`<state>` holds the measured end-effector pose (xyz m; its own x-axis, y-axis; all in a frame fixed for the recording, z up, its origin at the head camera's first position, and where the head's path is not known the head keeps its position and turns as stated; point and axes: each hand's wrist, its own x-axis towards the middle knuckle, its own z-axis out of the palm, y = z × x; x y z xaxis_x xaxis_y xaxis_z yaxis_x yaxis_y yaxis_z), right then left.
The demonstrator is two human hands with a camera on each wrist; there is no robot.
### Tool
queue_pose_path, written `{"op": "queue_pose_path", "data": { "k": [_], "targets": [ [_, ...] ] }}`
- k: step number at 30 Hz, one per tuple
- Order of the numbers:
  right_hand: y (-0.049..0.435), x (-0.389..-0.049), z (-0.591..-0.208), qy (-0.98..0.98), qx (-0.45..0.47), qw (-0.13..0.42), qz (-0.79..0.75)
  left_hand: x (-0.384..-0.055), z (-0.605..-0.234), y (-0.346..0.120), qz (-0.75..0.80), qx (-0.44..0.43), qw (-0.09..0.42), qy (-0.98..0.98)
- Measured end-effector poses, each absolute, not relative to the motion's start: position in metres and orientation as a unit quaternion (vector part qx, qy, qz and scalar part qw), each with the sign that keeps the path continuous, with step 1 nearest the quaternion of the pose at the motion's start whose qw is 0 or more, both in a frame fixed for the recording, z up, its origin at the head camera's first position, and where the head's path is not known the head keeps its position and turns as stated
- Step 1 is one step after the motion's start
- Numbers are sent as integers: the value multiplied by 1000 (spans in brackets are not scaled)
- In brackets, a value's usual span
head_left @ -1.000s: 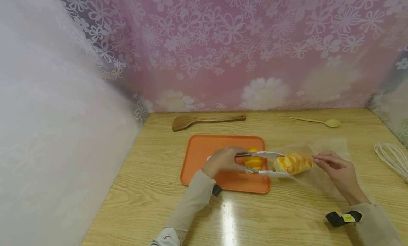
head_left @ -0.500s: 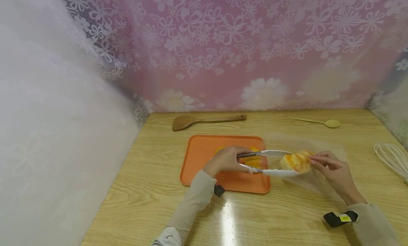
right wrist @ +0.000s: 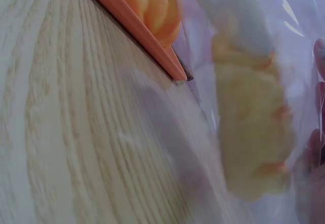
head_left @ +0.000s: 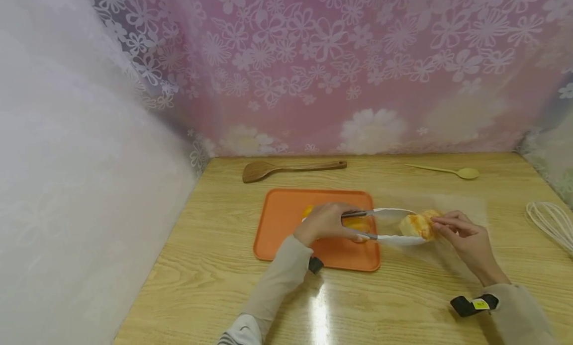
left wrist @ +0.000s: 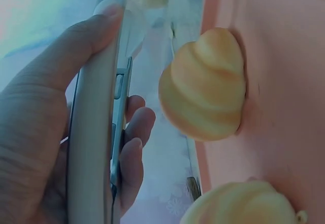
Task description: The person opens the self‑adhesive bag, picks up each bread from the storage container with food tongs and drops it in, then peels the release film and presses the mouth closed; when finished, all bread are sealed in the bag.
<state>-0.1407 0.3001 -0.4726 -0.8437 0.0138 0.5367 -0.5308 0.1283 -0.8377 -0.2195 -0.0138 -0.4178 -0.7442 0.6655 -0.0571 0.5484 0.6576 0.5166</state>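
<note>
In the head view my left hand (head_left: pixel 326 223) grips a pair of tongs (head_left: pixel 400 240) with white tips, pointing right. A bread loaf (head_left: pixel 414 226), yellow with browned patches, lies between the spread tips. Clear plastic bag (head_left: pixel 467 206) film surrounds the loaf, as the right wrist view shows. My right hand (head_left: pixel 469 239) pinches the bag's film by the loaf's right end. In the left wrist view, thumb and fingers wrap the tongs' handle (left wrist: pixel 91 137) from both sides. How firmly the tips touch the loaf cannot be made out.
Left of the bag lies an orange tray (head_left: pixel 279 220) holding yellow-orange rolls, one roll (left wrist: pixel 208 89) near its edge. Behind are a wooden spatula (head_left: pixel 286 169) and a wooden spoon (head_left: pixel 465 173). A whisk (head_left: pixel 550 223) lies at the far right. Fabric walls border the table.
My left hand and the tongs have moved right, carrying the tips deeper along the bag. The loaf has shifted a little right. My right hand has come slightly left, onto the loaf's end.
</note>
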Motion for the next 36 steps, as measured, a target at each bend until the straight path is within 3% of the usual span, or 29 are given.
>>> {"op": "queue_pose_path", "data": {
  "k": [6, 17, 25, 36],
  "targets": [
    [301, -140, -474, -720, 166, 211, 640, -222, -419, 2, 204, 360, 102, 905],
    [308, -138, -479, -757, 122, 235, 597, -224, -419, 29, 156, 341, 117, 919],
    [317, -138, -485, -815, 85, 236, 522, -227, -427, 25, 183, 340, 113, 915],
    [319, -140, -484, -801, 106, 256, 531, -233, -424, 23, 183, 366, 111, 905]
  ]
}}
